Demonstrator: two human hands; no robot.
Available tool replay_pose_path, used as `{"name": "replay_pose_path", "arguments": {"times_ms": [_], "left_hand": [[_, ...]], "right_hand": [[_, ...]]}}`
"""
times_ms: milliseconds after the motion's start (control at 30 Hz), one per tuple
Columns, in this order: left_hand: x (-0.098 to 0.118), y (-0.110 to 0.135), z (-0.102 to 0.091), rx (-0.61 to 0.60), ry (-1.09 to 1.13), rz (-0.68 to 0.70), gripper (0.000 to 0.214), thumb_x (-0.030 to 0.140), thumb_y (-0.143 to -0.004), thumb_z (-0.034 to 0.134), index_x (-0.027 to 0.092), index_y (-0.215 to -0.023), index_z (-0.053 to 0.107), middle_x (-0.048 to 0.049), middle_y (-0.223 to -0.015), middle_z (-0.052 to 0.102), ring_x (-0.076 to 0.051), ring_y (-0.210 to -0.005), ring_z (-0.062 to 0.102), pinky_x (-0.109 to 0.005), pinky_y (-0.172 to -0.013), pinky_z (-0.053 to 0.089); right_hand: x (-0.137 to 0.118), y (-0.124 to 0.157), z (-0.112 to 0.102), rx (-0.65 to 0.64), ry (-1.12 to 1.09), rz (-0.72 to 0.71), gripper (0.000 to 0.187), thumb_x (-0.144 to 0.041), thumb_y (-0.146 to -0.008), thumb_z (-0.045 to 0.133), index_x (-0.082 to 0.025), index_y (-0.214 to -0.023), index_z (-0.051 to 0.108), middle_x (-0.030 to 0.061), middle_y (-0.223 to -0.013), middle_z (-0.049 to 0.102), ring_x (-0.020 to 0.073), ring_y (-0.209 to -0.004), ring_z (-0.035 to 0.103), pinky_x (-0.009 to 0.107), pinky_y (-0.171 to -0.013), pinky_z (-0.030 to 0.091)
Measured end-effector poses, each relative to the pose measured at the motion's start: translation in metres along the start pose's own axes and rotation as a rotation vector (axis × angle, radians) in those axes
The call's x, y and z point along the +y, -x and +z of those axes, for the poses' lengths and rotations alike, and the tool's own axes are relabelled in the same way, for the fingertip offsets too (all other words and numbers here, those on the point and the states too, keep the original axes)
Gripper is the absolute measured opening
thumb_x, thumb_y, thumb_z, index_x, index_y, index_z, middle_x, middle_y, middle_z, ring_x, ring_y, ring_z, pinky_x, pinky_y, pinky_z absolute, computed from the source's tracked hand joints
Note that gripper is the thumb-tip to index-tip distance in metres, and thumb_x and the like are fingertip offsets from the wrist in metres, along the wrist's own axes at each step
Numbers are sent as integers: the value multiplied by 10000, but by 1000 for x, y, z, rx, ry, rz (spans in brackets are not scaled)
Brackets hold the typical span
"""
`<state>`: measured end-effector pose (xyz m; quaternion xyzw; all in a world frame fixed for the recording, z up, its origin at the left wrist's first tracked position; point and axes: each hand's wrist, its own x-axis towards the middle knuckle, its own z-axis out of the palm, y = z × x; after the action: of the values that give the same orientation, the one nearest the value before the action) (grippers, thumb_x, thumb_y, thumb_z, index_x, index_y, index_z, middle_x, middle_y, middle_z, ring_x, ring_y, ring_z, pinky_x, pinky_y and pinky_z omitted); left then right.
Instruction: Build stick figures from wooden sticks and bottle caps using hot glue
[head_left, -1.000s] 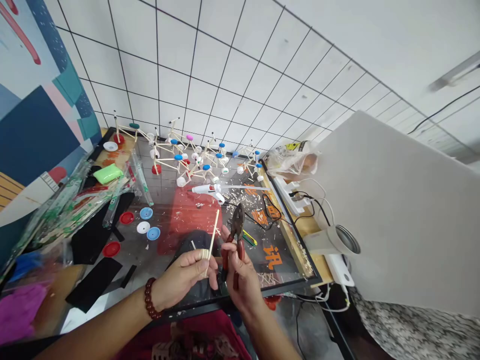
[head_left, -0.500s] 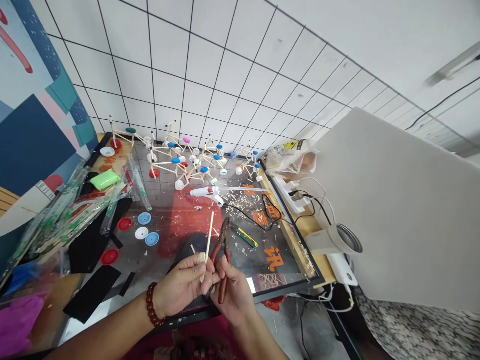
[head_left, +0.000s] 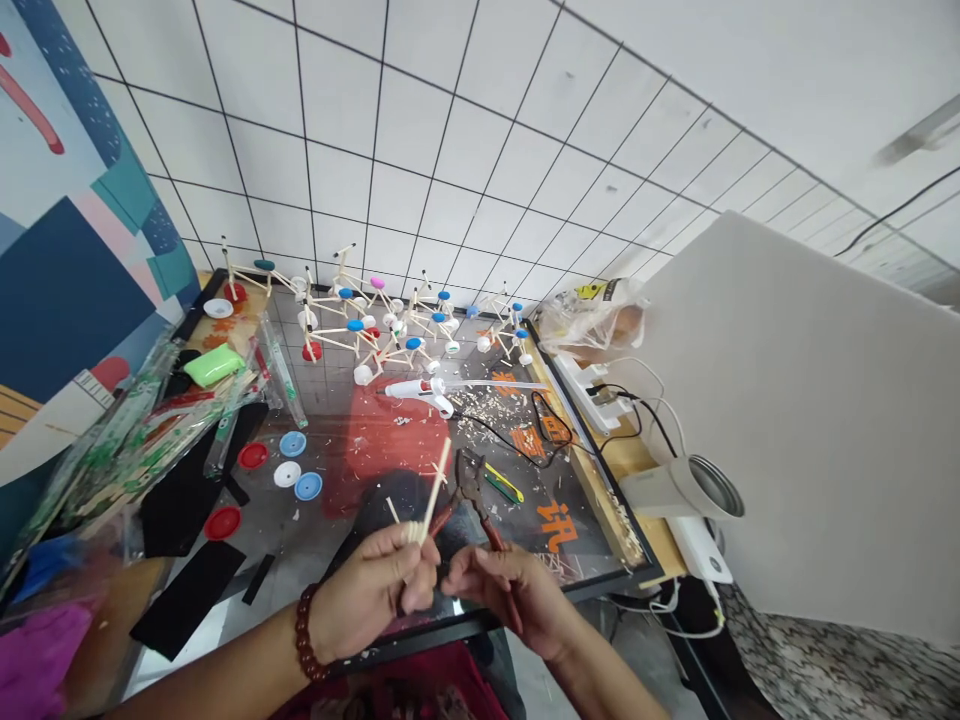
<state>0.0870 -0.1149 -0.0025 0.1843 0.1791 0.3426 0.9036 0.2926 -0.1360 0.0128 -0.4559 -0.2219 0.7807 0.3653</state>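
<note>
Here we go: the left hand [head_left: 371, 592] is pinching a small bundle of wooden sticks [head_left: 415, 532], fingers closed tight around it, with one long stick [head_left: 437, 478] angling up and away from the grip. The right hand [head_left: 511, 602] is working a pair of red-handled pliers [head_left: 480, 512], fingers curled around the grips and the handles spread apart. It looks like the sticks are being prepared with the pliers, and the moment seems to call for bringing that open head squarely onto the stick. The bundle is sitting low in the view, right between the hands and just beside the pliers, above the glass-topped bench [head_left: 596, 490]. Further out, a hot glue gun [head_left: 416, 393] is lying among wood shavings [head_left: 480, 425], and stick-and-bottle-cap frames [head_left: 375, 325] are standing along the far side, with loose bottle caps [head_left: 292, 445] waiting on the left!
</note>
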Motion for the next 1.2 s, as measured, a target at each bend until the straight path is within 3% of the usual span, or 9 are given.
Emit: {"name": "replay_pose_path", "arguments": {"times_ms": [100, 200, 300, 400, 500, 633, 767, 967, 1200], "left_hand": [[-7, 0, 0, -39, -41, -31, 218, 362, -888, 652, 152, -845, 689, 9, -504, 503, -111, -544, 414, -274, -648, 325], [-5, 0, 2, -12, -63, -29, 221, 381, -882, 656, 165, -846, 686, 4, -504, 529, -127, -578, 456, -294, -722, 375], [11, -1, 4, 2, -197, -40, 270, 425, -851, 682, 156, -823, 696, -28, -534, 599, -158, -651, 550, -318, -803, 407], [26, -2, 3, 70, -345, -62, 291, 438, -841, 690, 147, -839, 705, -42, -597, 653, -161, -676, 602, -315, -822, 429], [31, -4, -2, 221, -372, -53, 300, 445, -800, 734, 155, -864, 694, -48, -696, 698, -184, -760, 667, -342, -852, 474], [29, -6, -5, 320, -320, -122, 391, 483, -726, 788, 152, -893, 662, -99, -804, 745, -254, -834, 719, -387, -773, 546], [28, -8, -6, 356, -330, -133, 410, 482, -717, 790, 140, -892, 644, -101, -801, 748, -220, -732, 726, -320, -654, 559], [29, -7, -8, 335, -381, -151, 418, 488, -735, 772, 132, -910, 640, -108, -834, 752, -195, -650, 724, -289, -597, 557], [29, -6, -11, 268, -356, -169, 371, 430, -764, 762, 130, -955, 659, -98, -706, 745, -225, -669, 739, -300, -608, 563]], "right_hand": [[-16, 6, 0, -5, 115, -84, 222, -370, -718, 785, -171, -810, 750, 86, -1033, 712, 246, -1069, 626, 390, -1060, 361], [-19, 4, 15, -139, 37, -163, 141, -336, -665, 766, -205, -682, 716, 59, -1249, 635, 278, -1269, 493, 407, -1088, 326], [-14, 0, 27, -285, -100, -167, 118, -331, -649, 686, -215, -671, 699, 60, -1282, 604, 302, -1213, 521, 450, -994, 397], [-15, 2, 21, -287, -99, -166, 80, -249, -622, 627, -217, -668, 683, 51, -1282, 590, 290, -1159, 549, 455, -988, 395], [-25, 13, 5, -210, 181, -152, 199, -155, -567, 605, -213, -725, 711, 49, -1249, 583, 280, -1174, 525, 418, -1018, 370], [-44, 27, -3, -177, 707, -53, 218, -118, -578, 586, -196, -728, 724, 46, -887, 603, 265, -1065, 550, 369, -948, 404], [-53, 29, 6, -175, 987, -80, 282, -82, -578, 534, -190, -745, 733, 41, -949, 564, 222, -960, 563, 323, -832, 453], [-58, 26, 11, -214, 1155, -101, 355, -27, -588, 521, -193, -823, 728, 28, -1023, 531, 156, -851, 574, 234, -660, 458], [-58, 22, 12, -281, 1243, -133, 405, 1, -576, 521, -197, -859, 733, 37, -1114, 541, 161, -888, 590, 242, -714, 485]]}}
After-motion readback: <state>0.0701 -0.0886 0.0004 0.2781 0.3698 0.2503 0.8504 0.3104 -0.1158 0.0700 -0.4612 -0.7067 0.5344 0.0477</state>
